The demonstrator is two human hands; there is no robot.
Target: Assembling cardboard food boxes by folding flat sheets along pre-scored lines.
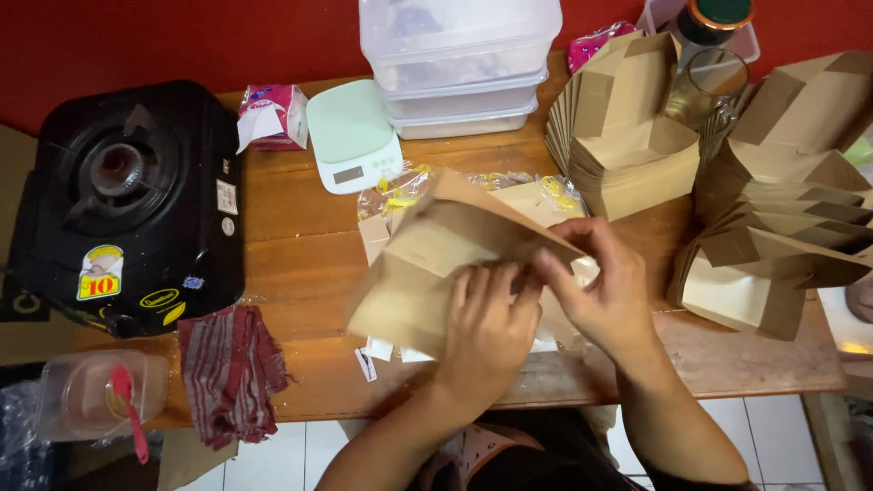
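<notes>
Box: a brown paper box point(436, 259) lies tilted on the table point(300, 264), below the scale.
Hands: left hand point(486, 332) and right hand point(605, 291), fingers pinching its flap.
Around: mint scale point(353, 136), clear tubs point(459, 64), stacked folded boxes point(623, 127) right of the scale, black stove point(132, 205) and striped cloth point(232, 368) to its left.
Room: red wall point(136, 36).
</notes>
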